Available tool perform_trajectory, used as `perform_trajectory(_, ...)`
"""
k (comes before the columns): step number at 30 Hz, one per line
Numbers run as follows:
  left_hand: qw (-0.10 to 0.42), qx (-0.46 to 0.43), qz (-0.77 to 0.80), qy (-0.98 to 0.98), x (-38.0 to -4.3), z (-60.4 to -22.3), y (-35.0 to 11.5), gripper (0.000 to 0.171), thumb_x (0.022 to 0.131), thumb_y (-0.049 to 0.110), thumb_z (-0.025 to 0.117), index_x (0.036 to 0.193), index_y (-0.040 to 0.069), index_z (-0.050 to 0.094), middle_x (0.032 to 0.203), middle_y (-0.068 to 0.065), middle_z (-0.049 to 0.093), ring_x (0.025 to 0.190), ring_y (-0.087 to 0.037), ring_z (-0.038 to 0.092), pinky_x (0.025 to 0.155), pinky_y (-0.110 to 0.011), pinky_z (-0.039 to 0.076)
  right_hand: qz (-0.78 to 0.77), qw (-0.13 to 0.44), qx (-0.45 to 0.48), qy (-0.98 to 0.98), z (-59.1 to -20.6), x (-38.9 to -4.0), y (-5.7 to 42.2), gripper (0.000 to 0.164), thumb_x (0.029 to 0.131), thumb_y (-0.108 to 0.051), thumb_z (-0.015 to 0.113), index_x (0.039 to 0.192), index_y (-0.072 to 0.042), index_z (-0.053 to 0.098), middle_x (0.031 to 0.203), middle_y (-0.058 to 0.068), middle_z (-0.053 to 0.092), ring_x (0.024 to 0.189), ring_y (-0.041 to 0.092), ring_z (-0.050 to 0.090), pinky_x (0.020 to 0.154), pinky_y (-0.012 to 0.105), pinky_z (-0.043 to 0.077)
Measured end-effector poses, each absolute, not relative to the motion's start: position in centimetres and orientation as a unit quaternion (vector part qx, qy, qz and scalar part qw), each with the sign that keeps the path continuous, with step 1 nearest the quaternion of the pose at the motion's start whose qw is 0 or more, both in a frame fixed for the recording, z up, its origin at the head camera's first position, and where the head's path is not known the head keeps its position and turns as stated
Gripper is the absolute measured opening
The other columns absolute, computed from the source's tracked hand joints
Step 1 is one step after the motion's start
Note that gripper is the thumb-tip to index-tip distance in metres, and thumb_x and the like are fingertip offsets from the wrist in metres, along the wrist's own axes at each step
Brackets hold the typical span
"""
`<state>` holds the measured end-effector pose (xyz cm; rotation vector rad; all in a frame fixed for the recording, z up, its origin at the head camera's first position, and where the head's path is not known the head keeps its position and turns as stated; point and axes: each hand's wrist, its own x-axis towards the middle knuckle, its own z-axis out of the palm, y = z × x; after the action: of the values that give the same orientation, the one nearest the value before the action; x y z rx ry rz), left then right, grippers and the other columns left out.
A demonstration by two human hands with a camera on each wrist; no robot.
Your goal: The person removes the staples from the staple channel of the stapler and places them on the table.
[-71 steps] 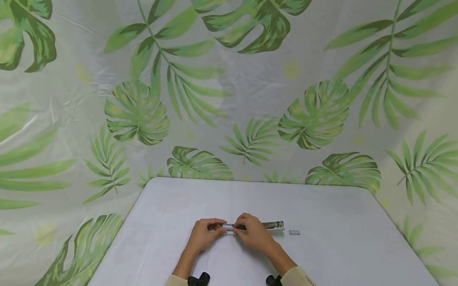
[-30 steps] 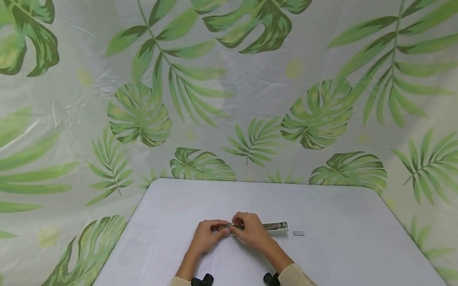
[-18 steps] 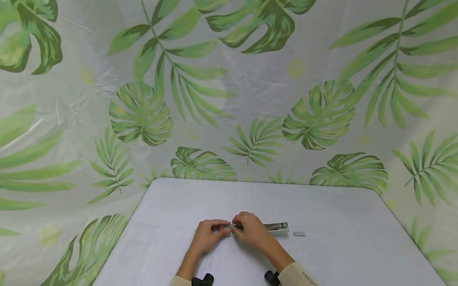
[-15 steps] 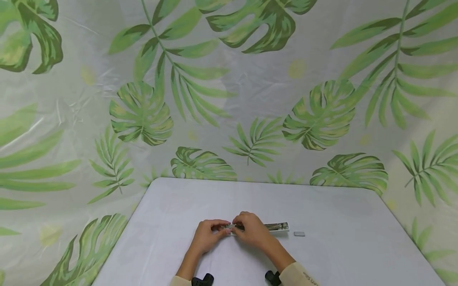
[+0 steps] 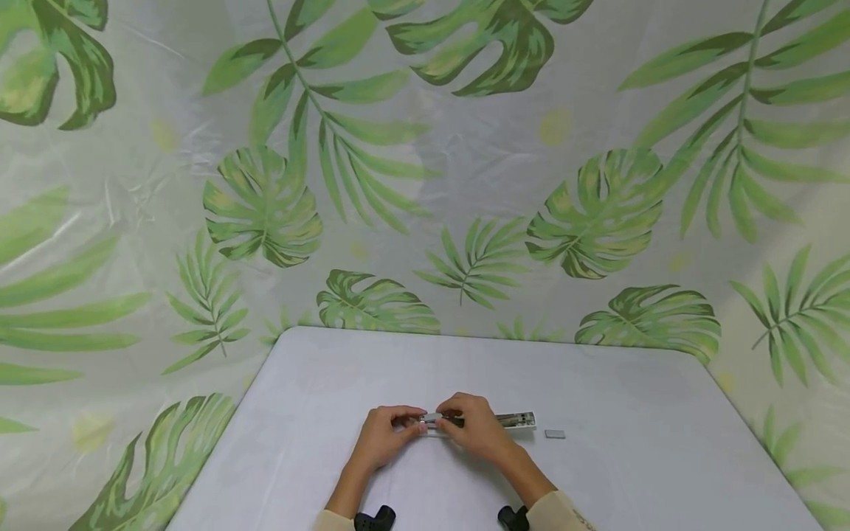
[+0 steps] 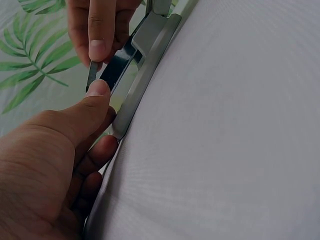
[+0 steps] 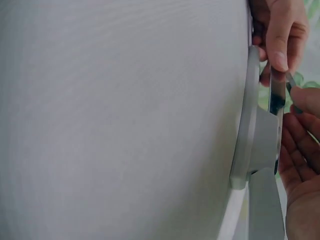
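An opened stapler [image 5: 516, 420] lies on the white table, its top arm swung back to the right. My left hand [image 5: 381, 439] pinches the front of the stapler's magazine [image 6: 118, 65], thumb on top and other fingers by the tip of the grey base [image 6: 142, 82]. Between thumb and fingers my right hand [image 5: 479, 428] holds a small grey staple strip [image 6: 92, 75], tilted just over the magazine's front end, beside my left thumb. In the right wrist view the strip [image 7: 291, 81] shows between both hands; the right fingertips hide part of it.
A second short grey staple strip [image 5: 554, 434] lies on the table [image 5: 598, 479], right of the stapler's arm. A leaf-patterned curtain [image 5: 465, 184] hangs behind the table's far edge.
The right hand has shifted slightly right, away from the left hand. More of the grey strip and stapler front shows between them. The left hand stays at the stapler's front end.
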<state>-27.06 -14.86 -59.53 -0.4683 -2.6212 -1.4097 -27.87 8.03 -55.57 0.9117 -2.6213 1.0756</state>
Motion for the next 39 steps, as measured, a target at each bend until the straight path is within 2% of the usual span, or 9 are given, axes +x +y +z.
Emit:
perform_trajectory(6, 0.061, -0.152, -0.467, -0.869, -27.1, -59.4, -14.9, 0.027, 0.088, 0.045, 0.080, 0.110, 0.028, 0.081, 0.081, 0.018, 0.072, 0.076, 0.000, 0.063, 0.075, -0.024, 0.051, 0.375, 0.096, 0.291, -0.875, -55.9, -28.0, 8.4, 0.013, 0.090, -0.015, 0.080, 0.103, -0.013, 0.079, 0.097, -0.003, 0.075, 0.089, 0.010, 0.071, 0.081, 0.032, 0.059)
perform_trajectory(16, 0.066, -0.148, -0.466, -0.870, -27.1, -59.4, -14.7, 0.024, 0.087, 0.038, 0.083, 0.108, 0.028, 0.081, 0.078, 0.018, 0.071, 0.073, 0.001, 0.062, 0.073, -0.023, 0.050, 0.384, 0.109, 0.275, -0.875, -55.6, -27.9, 9.4, 0.015, 0.089, -0.018, 0.082, 0.104, -0.014, 0.079, 0.098, -0.004, 0.076, 0.090, 0.009, 0.071, 0.083, 0.032, 0.058)
perform_trajectory(25, 0.056, -0.143, -0.468, -0.870, -26.8, -59.4, -14.7, 0.024, 0.087, 0.039, 0.082, 0.109, 0.029, 0.081, 0.080, 0.018, 0.072, 0.075, 0.001, 0.063, 0.074, -0.023, 0.050, 0.406, 0.079, 0.239, -0.879, -54.8, -27.8, 11.1, 0.015, 0.091, -0.027, 0.080, 0.105, -0.020, 0.078, 0.100, -0.011, 0.075, 0.094, 0.006, 0.069, 0.088, 0.044, 0.058)
perform_trajectory(33, 0.067, -0.148, -0.474, -0.865, -26.9, -59.4, -14.6, 0.023, 0.086, 0.036, 0.084, 0.107, 0.027, 0.081, 0.081, 0.016, 0.073, 0.073, 0.001, 0.064, 0.073, -0.023, 0.051, 0.413, 0.096, 0.249, -0.870, -54.1, -28.1, 13.1, 0.020, 0.091, -0.025, 0.080, 0.108, -0.015, 0.078, 0.104, 0.000, 0.078, 0.095, 0.007, 0.069, 0.090, 0.050, 0.056)
perform_trajectory(39, 0.058, -0.144, -0.472, -0.868, -26.8, -59.5, -14.6, 0.023, 0.087, 0.038, 0.083, 0.108, 0.028, 0.081, 0.082, 0.018, 0.074, 0.075, 0.002, 0.065, 0.075, -0.023, 0.051, 0.416, 0.118, 0.256, -0.865, -53.8, -28.1, 14.4, 0.019, 0.090, -0.024, 0.081, 0.107, -0.014, 0.078, 0.101, -0.005, 0.077, 0.093, 0.006, 0.069, 0.088, 0.051, 0.056)
